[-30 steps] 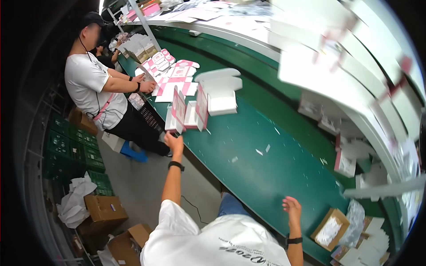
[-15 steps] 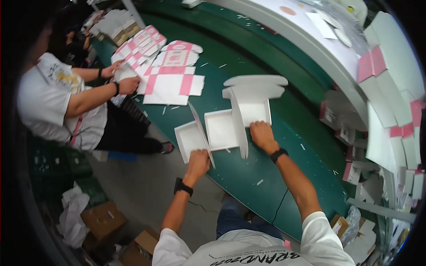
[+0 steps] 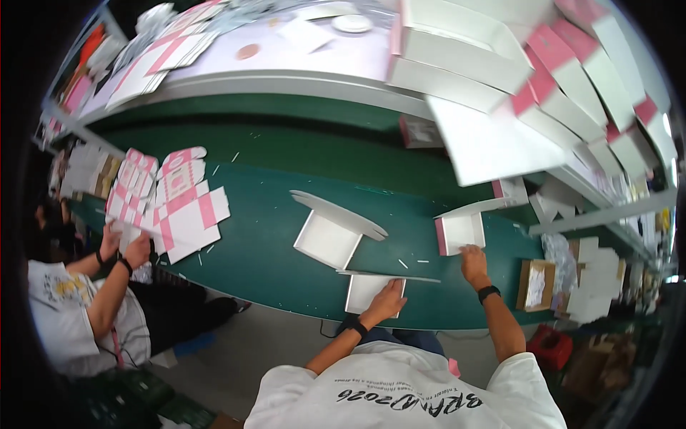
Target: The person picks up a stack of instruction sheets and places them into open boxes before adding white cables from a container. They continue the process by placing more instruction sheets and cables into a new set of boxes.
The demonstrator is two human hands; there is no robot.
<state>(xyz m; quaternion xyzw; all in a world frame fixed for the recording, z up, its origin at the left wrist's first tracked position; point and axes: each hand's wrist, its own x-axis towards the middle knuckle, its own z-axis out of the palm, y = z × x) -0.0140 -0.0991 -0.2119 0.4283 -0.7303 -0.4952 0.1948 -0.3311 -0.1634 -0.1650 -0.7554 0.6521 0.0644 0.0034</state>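
My left hand (image 3: 386, 301) grips the right side of a white cardboard box (image 3: 363, 292) at the table's near edge; its lid stands up behind it. To the right, my right hand (image 3: 473, 264) pinches the front wall of another small box (image 3: 463, 230), white inside with a pink side and a raised lid. Between and behind these, a third white box (image 3: 327, 239) rests on the table with its flap lid upright, touched by neither hand. My fingertips are partly hidden inside both box walls.
A co-worker's hands (image 3: 130, 243) hold white card beside a pile of flat pink-and-white cartons (image 3: 187, 214) on the green table (image 3: 257, 272). A shelf above carries stacked boxes (image 3: 457, 64); a white panel (image 3: 486, 139) juts out. Paper scraps lie about; a brown carton (image 3: 536, 284) stands right.
My view has swung to the right. My right hand has taken its box to the right, away from the third box. The left hand's box now sits at the near edge in front of me.
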